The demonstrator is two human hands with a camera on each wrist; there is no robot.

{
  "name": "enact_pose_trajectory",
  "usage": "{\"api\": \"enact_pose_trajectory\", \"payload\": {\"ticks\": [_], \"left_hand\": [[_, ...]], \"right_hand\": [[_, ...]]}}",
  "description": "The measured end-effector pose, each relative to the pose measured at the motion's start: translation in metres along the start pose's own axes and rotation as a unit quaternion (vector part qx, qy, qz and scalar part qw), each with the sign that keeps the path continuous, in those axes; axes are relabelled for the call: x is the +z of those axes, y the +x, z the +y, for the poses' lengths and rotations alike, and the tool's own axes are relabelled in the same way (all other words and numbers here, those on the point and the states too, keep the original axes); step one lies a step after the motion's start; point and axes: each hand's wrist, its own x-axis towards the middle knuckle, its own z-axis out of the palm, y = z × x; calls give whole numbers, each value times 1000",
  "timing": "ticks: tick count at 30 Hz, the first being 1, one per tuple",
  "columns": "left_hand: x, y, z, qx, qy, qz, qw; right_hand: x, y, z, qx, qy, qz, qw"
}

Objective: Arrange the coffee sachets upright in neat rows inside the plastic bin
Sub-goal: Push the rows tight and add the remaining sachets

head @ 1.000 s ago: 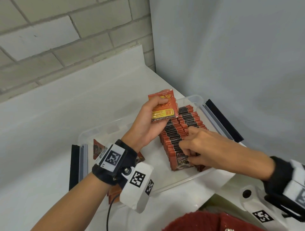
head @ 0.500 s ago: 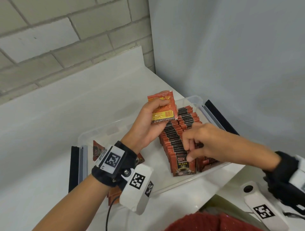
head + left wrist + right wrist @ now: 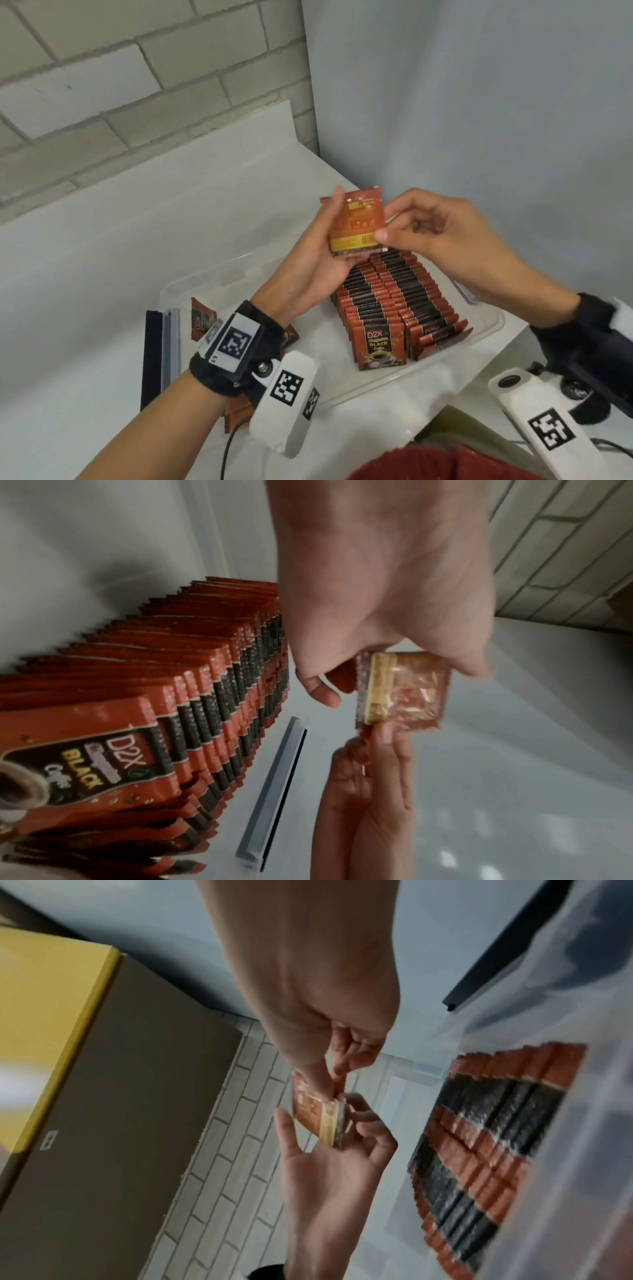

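My left hand (image 3: 330, 236) holds a small stack of orange-red coffee sachets (image 3: 358, 224) upright above the clear plastic bin (image 3: 383, 385). My right hand (image 3: 387, 228) pinches the right edge of that stack between thumb and forefinger. The left wrist view shows the held sachets (image 3: 402, 691) with my right hand's fingers (image 3: 383, 737) on their lower corner. In the right wrist view the pinch sits on the stack (image 3: 316, 1112). Two tight rows of upright sachets (image 3: 394, 301) fill the bin's right part. The front sachets of the right row (image 3: 442, 334) lean forward.
Loose sachets (image 3: 202, 317) lie at the bin's left end, partly hidden by my left wrist. Black and grey latch bars (image 3: 161, 356) flank the bin's left side. A brick wall (image 3: 137, 85) stands behind and a grey panel (image 3: 479, 102) to the right. A yellow-edged box (image 3: 85, 1056) shows in the right wrist view.
My right hand has left the rows in the bin, risen to the stack in my left hand and pinched it. The left hand has lifted the stack slightly.
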Motion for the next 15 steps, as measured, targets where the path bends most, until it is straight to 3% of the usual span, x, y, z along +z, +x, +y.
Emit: {"api": "enact_pose_trajectory", "payload": {"ticks": [3,8,13,15], "left_hand": [[-4,4,2,-34,3,10,999],[-4,1,4,-80,23,-15,996],[-5,1,7,-74,54,-20,996],[-6,1,9,-65,59,-7,996]], "right_hand": [[-5,0,-8,-90,-21,42,995],[-13,-2,-5,-165,-112,36,979],[-11,-5,3,-175,-116,13,978],[-10,-5,3,-144,-101,6,984]]}}
